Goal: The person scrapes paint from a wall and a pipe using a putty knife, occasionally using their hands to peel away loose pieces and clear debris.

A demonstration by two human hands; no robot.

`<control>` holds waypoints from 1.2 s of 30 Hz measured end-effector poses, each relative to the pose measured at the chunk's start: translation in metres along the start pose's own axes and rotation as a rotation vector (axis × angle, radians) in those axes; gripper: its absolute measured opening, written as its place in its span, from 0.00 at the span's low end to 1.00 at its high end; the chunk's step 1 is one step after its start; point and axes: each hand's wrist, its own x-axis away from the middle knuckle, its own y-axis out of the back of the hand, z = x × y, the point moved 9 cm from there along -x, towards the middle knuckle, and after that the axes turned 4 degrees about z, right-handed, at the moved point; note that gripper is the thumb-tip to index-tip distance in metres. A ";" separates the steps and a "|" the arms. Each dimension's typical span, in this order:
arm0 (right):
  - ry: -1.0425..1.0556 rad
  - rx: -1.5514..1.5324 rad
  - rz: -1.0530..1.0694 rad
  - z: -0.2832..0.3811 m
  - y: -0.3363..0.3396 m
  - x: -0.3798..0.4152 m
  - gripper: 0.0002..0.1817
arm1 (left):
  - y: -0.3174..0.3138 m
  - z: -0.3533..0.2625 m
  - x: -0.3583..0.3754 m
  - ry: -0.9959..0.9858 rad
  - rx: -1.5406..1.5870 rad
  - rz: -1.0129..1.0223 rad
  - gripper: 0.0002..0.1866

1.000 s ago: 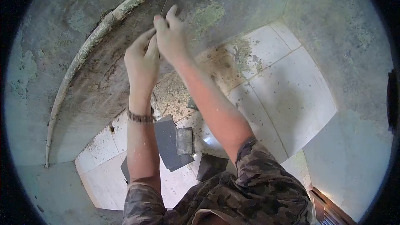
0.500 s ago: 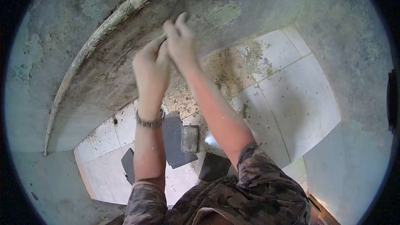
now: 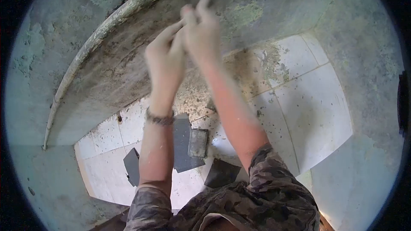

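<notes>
Both arms reach up against a stained, peeling wall (image 3: 124,55). My left hand (image 3: 167,51) is closed, its fingertips meeting the fingers of my right hand (image 3: 201,34). The right hand is closed too, held slightly higher, with its thumb side toward the wall. A dark blur shows just past the right fingertips; what the fingers grip is hidden and I cannot tell its kind. Above the hands, a crusted white pipe (image 3: 98,36) curves along the wall. A bracelet circles the left wrist.
Below lies a white tiled surface (image 3: 317,102) sprinkled with flakes and dust. On it are dark grey sheets (image 3: 182,139), a worn rectangular block (image 3: 198,143), a black piece (image 3: 222,173) and a smaller dark piece (image 3: 132,167) at left. A wall (image 3: 364,60) closes the right side.
Both hands have moved up and to the right along the wall, staying together. The view has shifted slightly, showing more pipe at the upper right.
</notes>
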 end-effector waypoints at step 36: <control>0.299 0.831 0.712 0.047 0.040 -0.037 0.18 | -0.073 0.008 0.005 0.050 -0.018 -0.323 0.36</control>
